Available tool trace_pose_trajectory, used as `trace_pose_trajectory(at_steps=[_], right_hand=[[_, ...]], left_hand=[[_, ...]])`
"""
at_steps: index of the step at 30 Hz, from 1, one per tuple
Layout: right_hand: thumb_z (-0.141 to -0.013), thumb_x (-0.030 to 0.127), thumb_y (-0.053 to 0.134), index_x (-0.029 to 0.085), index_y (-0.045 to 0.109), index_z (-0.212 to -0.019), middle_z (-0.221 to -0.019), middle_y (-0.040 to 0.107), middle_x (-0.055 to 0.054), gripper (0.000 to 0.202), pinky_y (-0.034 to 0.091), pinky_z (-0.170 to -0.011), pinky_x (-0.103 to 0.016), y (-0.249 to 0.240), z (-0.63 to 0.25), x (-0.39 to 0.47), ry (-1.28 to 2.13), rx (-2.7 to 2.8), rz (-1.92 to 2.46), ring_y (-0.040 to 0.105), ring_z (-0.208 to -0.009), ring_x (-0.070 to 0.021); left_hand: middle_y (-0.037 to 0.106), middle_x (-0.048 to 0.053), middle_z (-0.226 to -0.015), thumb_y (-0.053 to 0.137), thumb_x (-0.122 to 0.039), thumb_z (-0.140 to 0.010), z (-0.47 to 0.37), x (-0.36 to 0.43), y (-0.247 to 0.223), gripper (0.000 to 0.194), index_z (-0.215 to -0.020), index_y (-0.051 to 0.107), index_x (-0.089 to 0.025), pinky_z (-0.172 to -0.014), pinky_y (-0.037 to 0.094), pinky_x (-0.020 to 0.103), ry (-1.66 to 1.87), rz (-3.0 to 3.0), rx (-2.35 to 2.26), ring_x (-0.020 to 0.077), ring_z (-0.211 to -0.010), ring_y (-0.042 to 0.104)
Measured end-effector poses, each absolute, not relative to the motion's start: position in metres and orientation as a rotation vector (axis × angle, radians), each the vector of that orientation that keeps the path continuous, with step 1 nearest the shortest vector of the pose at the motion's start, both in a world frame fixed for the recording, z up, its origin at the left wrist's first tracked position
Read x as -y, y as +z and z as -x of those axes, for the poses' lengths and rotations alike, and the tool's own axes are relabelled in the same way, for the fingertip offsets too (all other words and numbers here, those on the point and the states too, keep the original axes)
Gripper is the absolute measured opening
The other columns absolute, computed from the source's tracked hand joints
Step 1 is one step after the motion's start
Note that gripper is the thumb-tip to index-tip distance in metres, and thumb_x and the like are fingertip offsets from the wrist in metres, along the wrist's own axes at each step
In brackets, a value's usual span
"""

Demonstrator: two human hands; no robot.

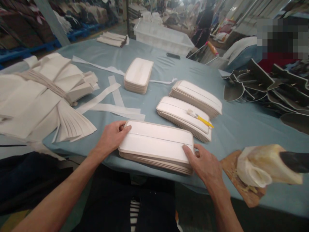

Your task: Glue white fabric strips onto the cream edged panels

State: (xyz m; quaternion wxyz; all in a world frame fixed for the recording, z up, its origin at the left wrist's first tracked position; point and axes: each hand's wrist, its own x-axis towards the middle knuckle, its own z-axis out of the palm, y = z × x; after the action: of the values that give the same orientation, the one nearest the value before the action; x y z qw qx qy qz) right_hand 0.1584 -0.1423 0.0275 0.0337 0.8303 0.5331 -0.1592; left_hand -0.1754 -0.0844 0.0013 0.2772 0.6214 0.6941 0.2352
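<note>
- Blue-green sheeting covers the surface (pixel 149 104), wrinkled near its far side, in a crowded room with goods on blue pallets (pixel 84 28) at the upper left.
- Any writing on the red-and-white bag (pixel 226 25) at the upper right is too blurred to read.
- Front stack (pixel 156 141) of white pieces with tan edges: lower centre of the frame, along the near edge, directly between the hands.
- Left hand (pixel 113 137) grips its left end, thumb on top; right hand (pixel 205 161) grips its right end likewise. Most fingers are hidden, so whether they hold every layer cannot be told.
- Three more stacks lie beyond: a short stack (pixel 138 72) at upper centre, a back stack (pixel 199 95) and a middle stack (pixel 178 111) right of centre, the last carrying a yellow-handled brush (pixel 204 121).
- Tied strips (pixel 45 87) fill the left, with loose strips (pixel 116 110) beside them.
- Dark panels (pixel 256 83) heap at the right; below them, a pale container (pixel 260 161) rests on a brown board (pixel 231 164).
</note>
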Motion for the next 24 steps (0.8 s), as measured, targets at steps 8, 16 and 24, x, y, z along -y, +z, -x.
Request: trace_pose_trajectory(at_steps=[8,16,24], right_hand=[[-0.108,0.062,0.052,0.023,0.069,-0.140,-0.096,0.083,-0.012,0.053,0.049,-0.085,-0.040,0.030,-0.153,0.148,-0.276,-1.623,-2.503,0.078,-0.107,-0.0365],[-0.111,0.058,0.049,0.021,0.066,-0.145,-0.101,0.084,-0.014,0.053,0.051,-0.084,-0.037,0.024,-0.153,0.151,-0.249,-1.668,-2.462,0.080,-0.103,-0.0329],[-0.113,0.056,0.044,0.019,0.063,-0.147,-0.104,0.083,-0.018,0.054,0.053,-0.083,-0.037,0.030,-0.156,0.159,-0.287,-1.738,-2.418,0.081,-0.100,-0.0332]], left_hand=[[0.073,0.005,-0.080,0.047,-0.057,-0.086,0.165,0.083,0.010,0.049,-0.098,0.079,-0.022,-0.070,0.042,0.034,0.422,-1.723,-1.932,0.0245,-0.077,0.064],[0.080,0.010,-0.101,0.042,-0.063,-0.084,0.161,0.079,0.013,0.067,-0.118,0.077,-0.017,-0.080,0.047,0.035,0.279,-1.705,-2.006,0.0294,-0.093,0.071],[0.082,0.011,-0.111,0.042,-0.069,-0.087,0.164,0.078,0.013,0.073,-0.128,0.074,-0.018,-0.087,0.055,0.039,0.191,-1.725,-2.059,0.0328,-0.099,0.075]])
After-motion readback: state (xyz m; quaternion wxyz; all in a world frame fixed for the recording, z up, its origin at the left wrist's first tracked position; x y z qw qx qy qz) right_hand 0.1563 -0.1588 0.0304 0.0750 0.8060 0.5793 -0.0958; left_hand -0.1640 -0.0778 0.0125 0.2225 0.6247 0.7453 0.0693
